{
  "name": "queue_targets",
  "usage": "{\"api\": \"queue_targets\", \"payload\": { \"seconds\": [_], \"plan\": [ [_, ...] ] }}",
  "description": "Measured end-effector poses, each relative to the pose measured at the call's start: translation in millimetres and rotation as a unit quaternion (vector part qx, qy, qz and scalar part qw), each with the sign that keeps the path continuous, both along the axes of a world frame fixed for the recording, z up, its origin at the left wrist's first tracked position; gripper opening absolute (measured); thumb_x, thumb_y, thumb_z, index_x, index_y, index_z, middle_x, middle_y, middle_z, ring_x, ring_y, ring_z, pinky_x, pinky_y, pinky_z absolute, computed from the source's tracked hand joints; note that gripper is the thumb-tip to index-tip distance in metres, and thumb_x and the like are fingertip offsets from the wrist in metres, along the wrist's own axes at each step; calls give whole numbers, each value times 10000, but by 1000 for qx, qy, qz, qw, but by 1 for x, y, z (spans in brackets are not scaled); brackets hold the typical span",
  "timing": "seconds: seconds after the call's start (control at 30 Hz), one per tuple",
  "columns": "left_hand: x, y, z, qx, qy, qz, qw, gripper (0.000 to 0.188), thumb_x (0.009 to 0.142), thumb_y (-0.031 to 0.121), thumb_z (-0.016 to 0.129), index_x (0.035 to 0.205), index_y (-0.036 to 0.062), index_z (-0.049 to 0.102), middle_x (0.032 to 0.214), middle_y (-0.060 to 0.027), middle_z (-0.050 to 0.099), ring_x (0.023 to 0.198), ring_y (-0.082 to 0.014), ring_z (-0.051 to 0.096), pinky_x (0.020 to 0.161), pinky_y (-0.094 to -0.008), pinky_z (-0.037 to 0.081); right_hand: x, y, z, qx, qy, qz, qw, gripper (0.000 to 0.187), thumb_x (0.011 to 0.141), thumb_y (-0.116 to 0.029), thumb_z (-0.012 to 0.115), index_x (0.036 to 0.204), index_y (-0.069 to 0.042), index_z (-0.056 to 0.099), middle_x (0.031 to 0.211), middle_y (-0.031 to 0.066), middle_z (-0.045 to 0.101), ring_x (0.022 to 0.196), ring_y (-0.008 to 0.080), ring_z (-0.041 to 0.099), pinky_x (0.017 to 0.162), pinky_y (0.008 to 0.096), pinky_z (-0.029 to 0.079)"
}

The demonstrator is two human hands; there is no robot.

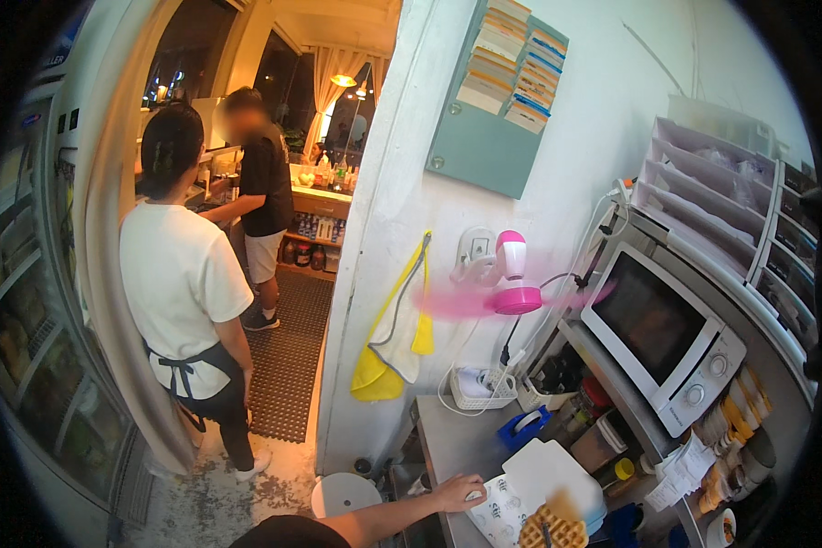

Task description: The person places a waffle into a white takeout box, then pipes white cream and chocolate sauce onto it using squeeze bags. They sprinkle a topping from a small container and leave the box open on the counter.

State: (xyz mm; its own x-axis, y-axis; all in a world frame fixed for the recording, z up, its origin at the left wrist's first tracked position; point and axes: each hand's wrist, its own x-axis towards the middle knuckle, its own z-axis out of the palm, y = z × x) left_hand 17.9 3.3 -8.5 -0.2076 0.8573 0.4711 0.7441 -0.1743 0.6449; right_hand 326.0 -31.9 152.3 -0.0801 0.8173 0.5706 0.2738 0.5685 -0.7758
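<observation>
My left arm, in a black sleeve, reaches in from the lower edge. My left hand (461, 493) has its fingers curled at the near-left edge of a white sheet of printed paper (498, 513). The paper lies on a metal counter. Right of it is a golden-brown waffle (568, 535), cut off by the lower edge, with a slim dark utensil (546, 533) against it. A tan blur covers the waffle's top. Behind them lies a white, flat, box-like thing (553, 470) with a pale blue side. My right hand does not show.
A blue tape dispenser (524, 427) and a white basket (484, 388) stand behind on the counter (443, 434). A pink fan (518, 297) spins at the wall. A microwave (653, 320) sits on the right shelf. Two people (178, 283) stand left, one beyond the doorway. A round white lid (347, 495) is low, left.
</observation>
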Motion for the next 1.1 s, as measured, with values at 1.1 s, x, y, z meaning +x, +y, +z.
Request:
{"api": "queue_targets", "payload": {
  "seconds": [1.1],
  "plan": [
    [2,-8,14,-14,-3,40,999,156,829,257,630,911,127,653,1044,-135,584,941,-348,574,828,-416,463,-17,-10,-6,3,-49,-37,998,161,704,-70,757,812,23,683,613,98,589,519,150,553,485,257,419]
  ]
}}
